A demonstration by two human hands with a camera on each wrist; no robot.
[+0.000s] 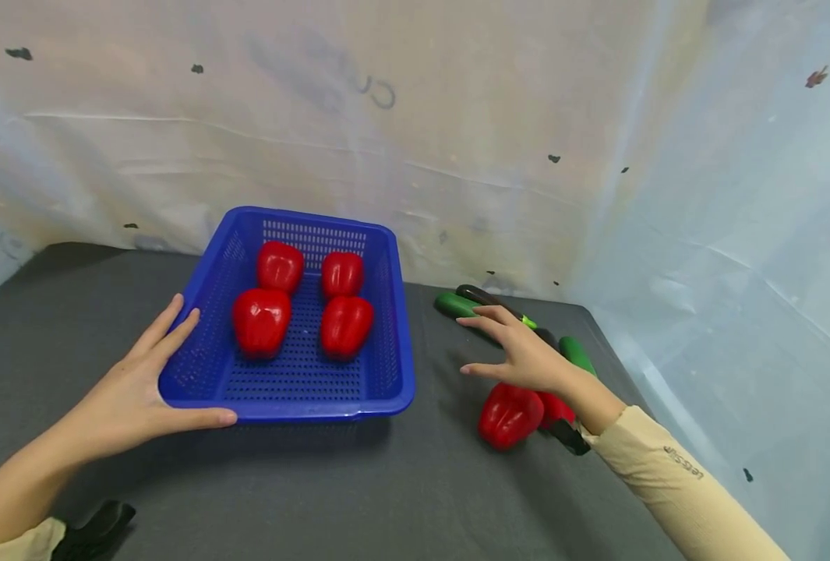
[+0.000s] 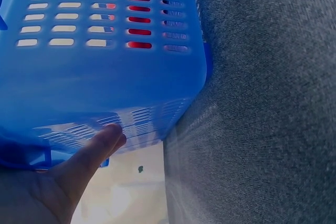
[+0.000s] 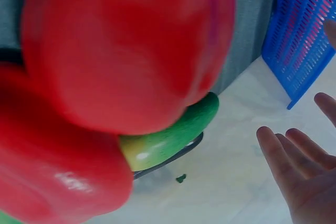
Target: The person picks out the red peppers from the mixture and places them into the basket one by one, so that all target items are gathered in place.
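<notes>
My left hand (image 1: 123,393) spans the near left corner of a blue plastic basket (image 1: 288,411), its fairly straight fingers at the left rim and the thumb along the front rim. Several red bell peppers (image 1: 262,323) stand inside, spaced in two columns. In the left wrist view a finger lies against the outside of the slotted basket wall (image 2: 105,77). My right hand (image 1: 527,354) hovers, fingers spread and holding nothing, above and beyond a red bell pepper (image 1: 510,417) on the table. A second red pepper (image 1: 555,409) shows partly behind the right wrist.
Behind the right hand lie a green cucumber (image 1: 453,305), a dark eggplant (image 1: 478,294) and another green vegetable (image 1: 577,354). The dark grey table (image 1: 358,499) meets plastic sheeting (image 1: 457,195) at the back and right.
</notes>
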